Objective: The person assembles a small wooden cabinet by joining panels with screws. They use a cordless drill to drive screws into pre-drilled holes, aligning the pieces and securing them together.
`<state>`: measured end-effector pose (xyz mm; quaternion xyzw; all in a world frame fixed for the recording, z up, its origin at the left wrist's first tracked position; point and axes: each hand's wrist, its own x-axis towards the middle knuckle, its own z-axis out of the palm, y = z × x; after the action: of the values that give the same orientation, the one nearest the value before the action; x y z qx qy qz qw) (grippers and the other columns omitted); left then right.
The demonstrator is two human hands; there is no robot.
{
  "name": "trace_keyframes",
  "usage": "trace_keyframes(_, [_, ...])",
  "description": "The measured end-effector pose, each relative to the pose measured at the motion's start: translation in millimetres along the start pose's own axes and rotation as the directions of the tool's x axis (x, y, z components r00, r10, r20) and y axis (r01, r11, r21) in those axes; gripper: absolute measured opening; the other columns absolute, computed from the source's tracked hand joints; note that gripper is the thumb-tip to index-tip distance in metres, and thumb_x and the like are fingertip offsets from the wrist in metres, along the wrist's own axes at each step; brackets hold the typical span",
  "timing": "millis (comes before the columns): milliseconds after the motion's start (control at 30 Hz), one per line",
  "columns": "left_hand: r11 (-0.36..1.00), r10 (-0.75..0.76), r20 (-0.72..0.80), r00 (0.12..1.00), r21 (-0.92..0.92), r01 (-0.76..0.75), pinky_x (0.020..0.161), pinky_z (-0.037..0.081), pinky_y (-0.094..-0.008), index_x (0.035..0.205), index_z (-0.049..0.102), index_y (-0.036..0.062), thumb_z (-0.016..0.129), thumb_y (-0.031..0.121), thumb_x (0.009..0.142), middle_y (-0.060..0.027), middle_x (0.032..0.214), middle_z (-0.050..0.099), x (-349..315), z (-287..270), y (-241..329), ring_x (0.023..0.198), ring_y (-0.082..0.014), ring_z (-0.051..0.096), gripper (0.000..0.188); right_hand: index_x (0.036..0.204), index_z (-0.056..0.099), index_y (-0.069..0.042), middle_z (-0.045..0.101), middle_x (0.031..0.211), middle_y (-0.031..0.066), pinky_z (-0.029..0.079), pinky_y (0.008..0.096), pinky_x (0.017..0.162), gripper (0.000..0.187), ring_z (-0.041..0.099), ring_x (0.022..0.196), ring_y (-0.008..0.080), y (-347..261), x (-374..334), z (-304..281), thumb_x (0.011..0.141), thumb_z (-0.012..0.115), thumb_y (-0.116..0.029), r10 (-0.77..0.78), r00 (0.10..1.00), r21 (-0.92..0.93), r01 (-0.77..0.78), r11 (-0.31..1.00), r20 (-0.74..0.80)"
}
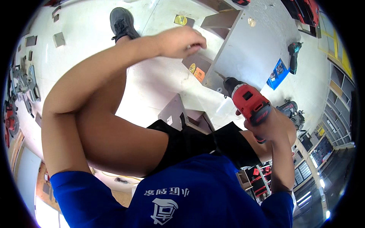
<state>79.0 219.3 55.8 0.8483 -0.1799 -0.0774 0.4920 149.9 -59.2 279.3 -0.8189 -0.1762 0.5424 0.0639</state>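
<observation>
My right hand [264, 127] is wrapped round the grip of a red and black cordless drill [251, 102]. The drill's bit points up and left, near the corner of a large grey board [247, 45]. My left hand [182, 41] is in the air left of that board, with its fingers curled in. Whether something small sits between them is hidden. Narrower grey-brown boards [220, 21] stand against the large board's left side. One lower board piece [203, 64] bears a yellow and an orange label.
Right of the board are a blue open box [278, 74] of small hardware and a green and black power tool [294, 57]. Another grey board assembly [186, 116] stands between my legs. Board offcuts [59, 39] and machines [23, 85] lie at the left.
</observation>
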Motion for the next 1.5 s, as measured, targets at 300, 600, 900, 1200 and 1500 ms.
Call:
trace_keyframes(300, [0.983,-0.149,-0.093,0.985,-0.124,0.137,0.068,0.057,-0.0334,0.105,0.064,0.0020,0.060,0.002,0.094,-0.0126,0.092,0.069,-54.0,-28.4,-35.2,0.081,-0.0241,0.068,0.012,0.146,0.046,-0.020,0.069,0.119,0.0121,0.054,0.0380,0.088,0.088,0.067,0.106,0.0345,-42.4,-0.6,-14.5,0.066,0.082,-0.017,-0.008,1.000,-0.313,0.010,0.950,0.008])
trace_keyframes(600, [0.971,-0.044,-0.076,0.996,-0.236,0.025,0.070,0.055,-0.0380,0.109,0.063,0.0040,0.063,-0.001,0.088,-0.0113,0.083,0.066,-29.5,3.8,-12.0,0.078,-0.0270,0.066,0.021,0.149,0.044,-0.017,0.067,0.122,0.0163,0.054,0.0409,0.090,0.089,0.066,0.110,0.0379,-32.5,7.6,-11.8,0.070,0.084,-0.030,-0.142,0.989,-0.384,0.145,0.912,0.037])
trace_keyframes(900, [0.988,-0.155,0.176,0.972,0.056,0.147,0.083,0.058,-0.0427,0.158,0.018,0.0352,0.080,0.024,0.082,-0.0140,0.121,0.061,-1.2,30.5,19.5,0.097,-0.0305,0.069,0.099,0.141,0.051,-0.002,0.064,0.122,0.0214,0.048,0.0403,0.099,0.080,0.063,0.113,0.0371,-38.8,10.1,-8.4,0.070,0.083,-0.021,-0.164,0.986,-0.286,0.167,0.944,0.033])
trace_keyframes(1200, [0.993,0.034,0.121,0.992,0.112,-0.048,0.074,0.060,-0.0386,0.150,0.042,0.0317,0.086,0.035,0.071,-0.0101,0.103,0.064,20.2,39.0,17.2,0.093,-0.0269,0.070,0.090,0.140,0.053,-0.001,0.061,0.114,0.0211,0.048,0.0405,0.094,0.078,0.062,0.106,0.0361,-20.9,8.8,-11.8,0.070,0.082,-0.021,-0.047,0.994,-0.312,0.077,0.947,0.101])
trace_keyframes(1500, [0.995,0.056,0.101,0.993,0.075,-0.064,0.076,0.059,-0.0387,0.148,0.047,0.0278,0.085,0.035,0.072,-0.0102,0.096,0.066,21.2,41.0,13.9,0.096,-0.0285,0.070,0.085,0.145,0.049,-0.002,0.063,0.123,0.0225,0.044,0.0429,0.104,0.082,0.061,0.118,0.0379,-26.3,11.3,-14.5,0.071,0.081,-0.017,0.020,0.990,-0.321,0.026,0.947,0.139])
